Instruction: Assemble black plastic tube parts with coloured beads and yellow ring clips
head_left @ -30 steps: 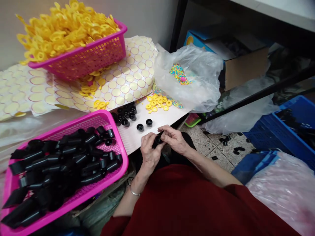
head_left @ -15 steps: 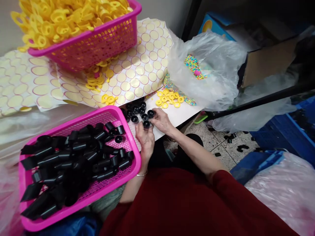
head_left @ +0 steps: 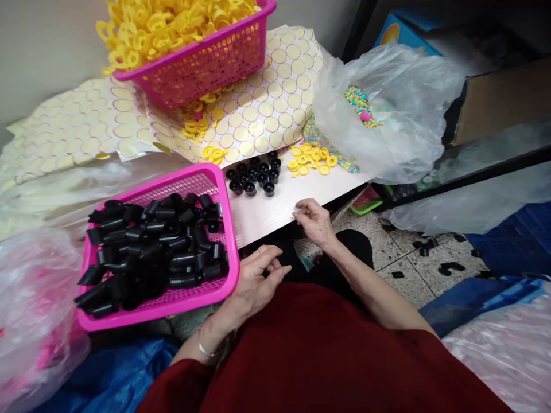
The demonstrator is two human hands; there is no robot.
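My left hand [head_left: 260, 276] hovers beside the right rim of the pink basket [head_left: 232, 252], its fingers loosely bent and apart with nothing between them. Over the table's front edge, my right hand [head_left: 314, 222] has its fingers loosely curled, thumb a little apart, and I see nothing in it. Short black plastic cylinders [head_left: 262, 179] stand in a tight cluster on the white table [head_left: 258, 215], beyond both hands. Many longer black tube pieces [head_left: 163, 241] lie heaped in the pink basket.
Behind stands a pink basket [head_left: 210, 63] heaped with yellow ring pieces [head_left: 159, 26], on sheets of round stickers [head_left: 275, 106]. Loose yellow rings [head_left: 312, 159] lie near a clear plastic bag [head_left: 400, 109] of coloured beads [head_left: 361, 104]. Black pieces [head_left: 450, 268] litter the floor.
Both hands have left the black cylinders. My left hand has drawn back toward my body, and my right has moved back to the table edge. The camera view has shifted.
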